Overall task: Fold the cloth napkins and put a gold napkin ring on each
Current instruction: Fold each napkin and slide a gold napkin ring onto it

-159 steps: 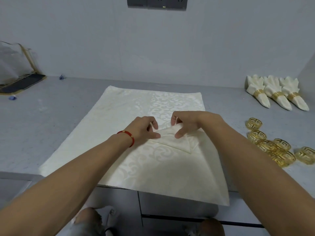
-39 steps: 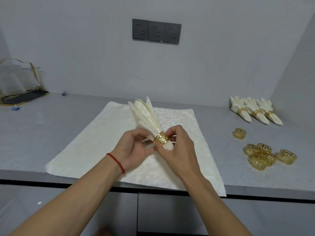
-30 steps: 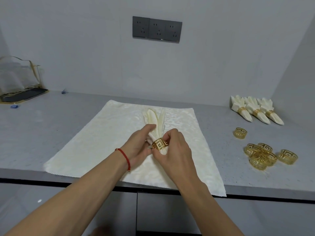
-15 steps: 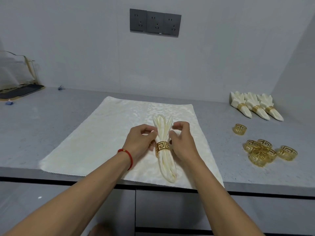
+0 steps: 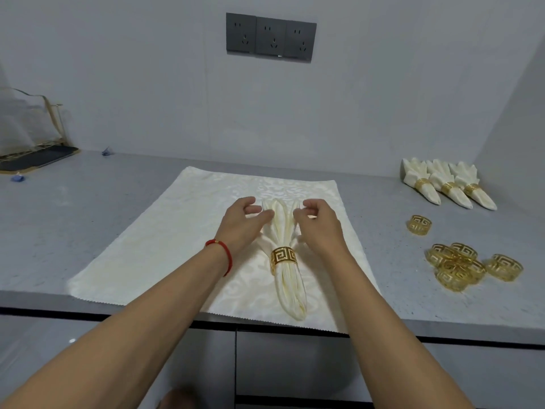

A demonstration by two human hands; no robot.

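Both of our hands have moved up along the folded napkin (image 5: 284,240) since half a second ago: then they were beside the gold napkin ring (image 5: 283,258), and now they are at the upper, far end of the napkin, where its folded points are. Our left hand (image 5: 241,224) is on the left side of these points, with the fingers curled and the fingertips touching the left fold; it seems to pinch it lightly, but we cannot tell how firm the hold is. Our right hand (image 5: 320,228) is on the right side, its fingers also curled, with the thumb and forefinger at the right fold. A red string bracelet (image 5: 222,250) is on the left wrist.

The folded napkin lies flat on a larger cream damask cloth (image 5: 177,243), with its narrow rounded end pointing toward us, near the front edge of the cloth. The ring sits around the napkin at about its middle.

The cloth is spread on a grey countertop (image 5: 73,219). At the far right, near the corner of the wall, three finished napkins (image 5: 448,187) lie side by side, each with its own gold ring. In front of them one loose ring (image 5: 419,224) lies alone, and nearer to us there is a small heap of spare rings (image 5: 469,265), some touching each other. On the wall above, we see a dark grey socket panel (image 5: 270,37).
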